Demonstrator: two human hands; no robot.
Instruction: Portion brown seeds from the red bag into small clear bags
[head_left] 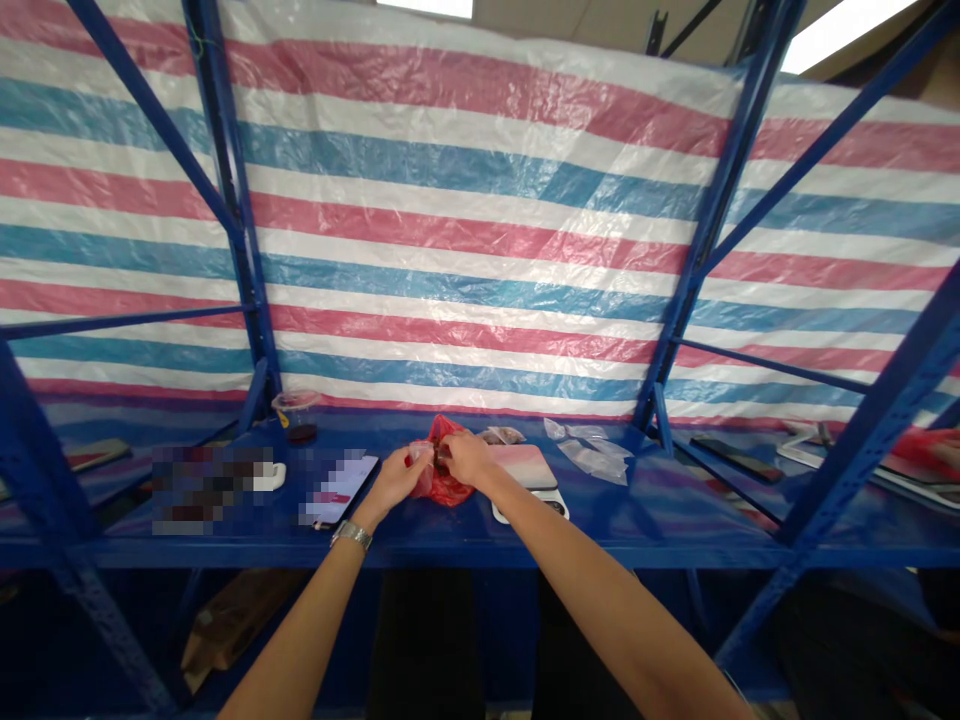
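A crumpled red plastic bag (450, 492) sits on the blue shelf, with something dark inside its mouth. My left hand (403, 474), wearing a metal watch, is closed on a small clear plastic bag (424, 458) at the red bag's left side. At the red bag's opening, the fingers of my right hand (466, 458) are pressed together; what they hold is too small to make out. Just right of that hand is a small white scale (553, 497) with a pinkish flat top, partly covered by my forearm. Behind it lie filled small bags (504, 435).
Flat clear bags (596, 458) lie on the shelf (637, 515) to the right. A phone (349, 487), a white rounded object (270, 477) and a plastic tub with dark contents (298, 415) are at left. Blue metal posts (694, 250) stand before striped sheeting (465, 230).
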